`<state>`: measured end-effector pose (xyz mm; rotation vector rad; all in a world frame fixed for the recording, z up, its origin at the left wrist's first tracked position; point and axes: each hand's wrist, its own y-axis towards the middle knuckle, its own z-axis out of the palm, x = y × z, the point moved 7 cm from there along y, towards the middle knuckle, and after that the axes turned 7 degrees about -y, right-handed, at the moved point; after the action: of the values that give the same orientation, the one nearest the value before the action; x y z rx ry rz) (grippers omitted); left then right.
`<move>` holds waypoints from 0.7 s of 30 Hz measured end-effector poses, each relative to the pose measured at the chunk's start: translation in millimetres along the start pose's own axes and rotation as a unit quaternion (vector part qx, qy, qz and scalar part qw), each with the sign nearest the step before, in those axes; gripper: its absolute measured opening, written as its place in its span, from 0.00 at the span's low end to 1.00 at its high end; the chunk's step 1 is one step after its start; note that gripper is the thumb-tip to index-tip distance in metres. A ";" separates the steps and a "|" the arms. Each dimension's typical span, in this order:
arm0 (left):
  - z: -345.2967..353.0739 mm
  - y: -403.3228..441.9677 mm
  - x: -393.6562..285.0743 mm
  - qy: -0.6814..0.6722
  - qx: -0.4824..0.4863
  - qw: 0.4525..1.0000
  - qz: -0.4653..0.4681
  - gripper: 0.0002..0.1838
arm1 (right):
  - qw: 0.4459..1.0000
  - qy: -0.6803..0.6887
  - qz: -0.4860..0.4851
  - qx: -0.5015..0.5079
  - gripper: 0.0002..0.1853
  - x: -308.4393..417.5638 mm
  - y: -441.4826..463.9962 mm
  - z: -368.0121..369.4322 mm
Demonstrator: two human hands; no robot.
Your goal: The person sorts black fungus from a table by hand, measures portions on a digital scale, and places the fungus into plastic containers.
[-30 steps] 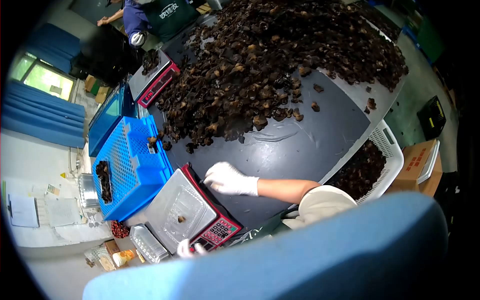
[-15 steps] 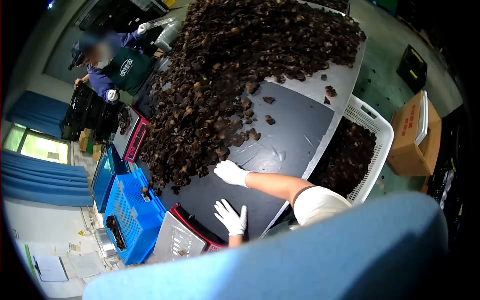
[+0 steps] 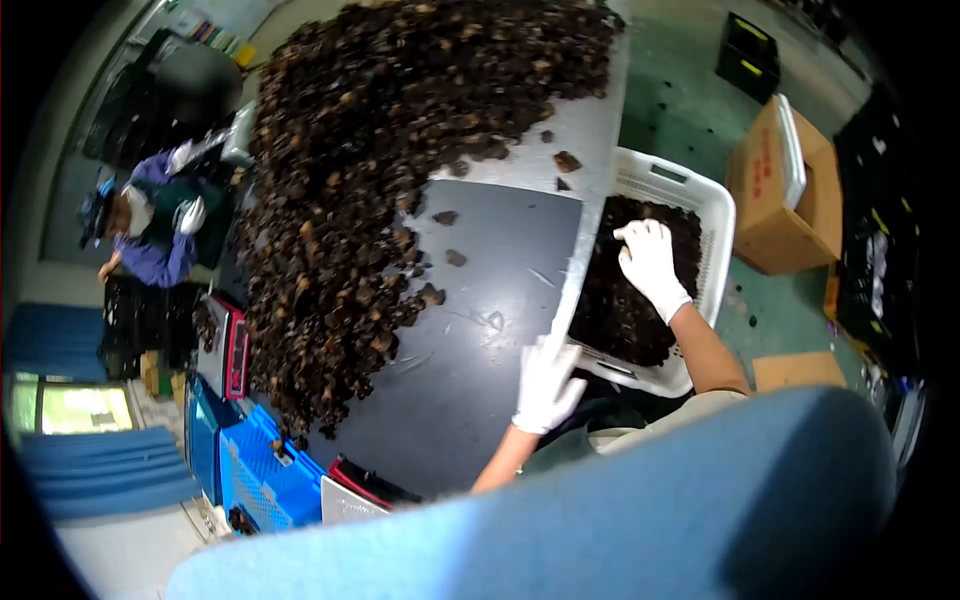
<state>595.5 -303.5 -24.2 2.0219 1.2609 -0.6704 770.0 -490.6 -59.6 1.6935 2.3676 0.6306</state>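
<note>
My right hand (image 3: 655, 265), in a white glove, is over a white plastic basket (image 3: 718, 250) full of dark brown, crinkled pieces that look like mushrooms or fungus (image 3: 630, 320). Its fingers are loosely spread, and nothing shows in them; whether they touch the pieces I cannot tell. My left hand (image 3: 548, 388), also gloved, is at the metal edge of the table (image 3: 470, 360) beside the basket, fingers apart and slightly blurred. A large heap of the same brown pieces (image 3: 340, 200) covers the far and left parts of the table.
Along the left side stand a red-edged scale (image 3: 236, 352), a blue crate (image 3: 270, 480) and part of another scale (image 3: 350, 505). A co-worker (image 3: 165, 225) stands at the far left. Right of the basket are a cardboard box (image 3: 770, 215) and a black crate (image 3: 748, 52).
The view has swung to the right. My right hand has gone from the table beside the heap to over the basket. My left hand has moved right from near the scale to the table's edge.
</note>
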 end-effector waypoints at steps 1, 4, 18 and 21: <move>-11.8 -9.6 21.4 0.092 -0.026 0.992 -0.077 0.25 | 0.999 0.011 0.024 -0.023 0.13 -18.0 -4.1 -7.3; -73.6 -80.7 107.8 0.371 -0.123 0.890 -0.236 0.29 | 0.996 0.073 0.057 -0.002 0.13 -38.3 -17.7 -10.4; 72.0 1.5 -8.9 0.109 0.192 0.972 0.082 0.33 | 0.988 0.117 0.075 0.069 0.14 -37.4 -73.8 5.5; 44.4 32.8 31.8 0.096 0.191 0.975 -0.062 0.33 | 0.987 0.096 0.091 0.089 0.15 -55.3 -80.5 -1.6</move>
<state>634.7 -329.1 -67.3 2.3810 1.4696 -0.8472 718.9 -564.2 -98.6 2.0276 2.4829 0.6560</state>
